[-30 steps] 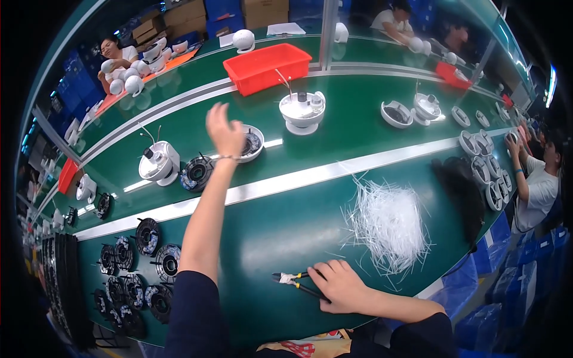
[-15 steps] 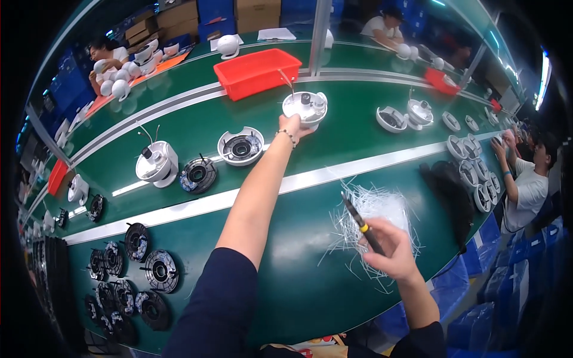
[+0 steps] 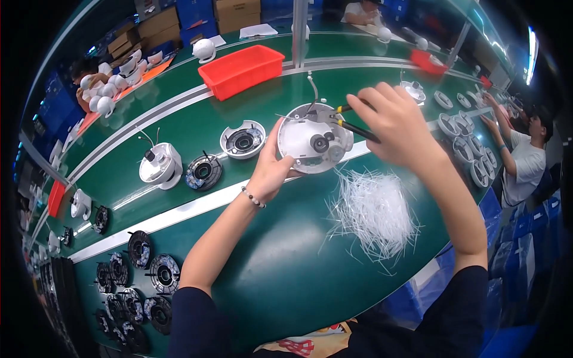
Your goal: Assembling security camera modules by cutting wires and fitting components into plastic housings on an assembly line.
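Observation:
My left hand (image 3: 268, 173) is closed on the near left rim of a round white camera housing (image 3: 296, 143), thumb on top. The housing is tilted so that its open side faces me, showing a black lens part and a thin cable (image 3: 314, 89) rising from its top. In my right hand (image 3: 391, 119) is a pair of cutting pliers (image 3: 361, 132) with black and yellow handles spread apart. Their jaws reach into the upper right part of the housing, near the cable's base; what lies between them is too small to make out.
A heap of thin white plastic strips (image 3: 379, 215) lies on the green table. At the left are several black ring-shaped parts (image 3: 164, 273). Another white housing (image 3: 161, 167), a black ring (image 3: 203, 172) and a white ring cover (image 3: 243, 140) stand near a red bin (image 3: 242, 70). People work nearby.
My left hand has drawn the housing closer and tilted it toward me. My right hand has lifted the pliers from over the strips up to the housing, and their handles are now spread.

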Demonstrator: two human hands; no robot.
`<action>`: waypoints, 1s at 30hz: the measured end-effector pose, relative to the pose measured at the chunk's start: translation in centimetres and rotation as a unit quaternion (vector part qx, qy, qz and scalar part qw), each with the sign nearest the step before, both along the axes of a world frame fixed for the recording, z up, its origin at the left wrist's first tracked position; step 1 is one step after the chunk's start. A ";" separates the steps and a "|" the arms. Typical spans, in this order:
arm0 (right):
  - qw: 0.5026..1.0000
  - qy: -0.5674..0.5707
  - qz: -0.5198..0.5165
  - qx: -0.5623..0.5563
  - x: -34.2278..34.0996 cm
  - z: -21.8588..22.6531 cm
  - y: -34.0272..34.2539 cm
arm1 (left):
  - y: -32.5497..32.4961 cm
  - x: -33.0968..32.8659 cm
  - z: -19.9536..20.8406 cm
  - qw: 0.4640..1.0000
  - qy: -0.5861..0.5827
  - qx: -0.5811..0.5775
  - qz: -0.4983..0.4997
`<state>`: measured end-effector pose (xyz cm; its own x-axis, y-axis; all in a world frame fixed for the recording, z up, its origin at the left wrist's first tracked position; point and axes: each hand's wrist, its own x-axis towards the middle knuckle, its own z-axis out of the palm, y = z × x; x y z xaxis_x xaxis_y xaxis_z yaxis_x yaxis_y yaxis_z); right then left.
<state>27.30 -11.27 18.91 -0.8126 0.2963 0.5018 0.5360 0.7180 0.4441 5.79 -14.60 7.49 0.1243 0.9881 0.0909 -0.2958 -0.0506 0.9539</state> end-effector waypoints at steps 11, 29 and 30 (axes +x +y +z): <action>0.991 -0.123 -0.034 0.051 -1.0 0.8 0.3 | -0.5 1.0 0.2 1.000 0.028 -0.011 0.005; 0.901 0.204 0.150 -0.352 0.8 -11.7 -10.3 | 18.4 7.5 -7.5 0.967 -0.197 -0.144 0.073; 0.898 0.211 0.149 -0.357 1.3 -12.3 -10.4 | 18.1 7.1 -7.5 0.976 -0.148 -0.156 0.040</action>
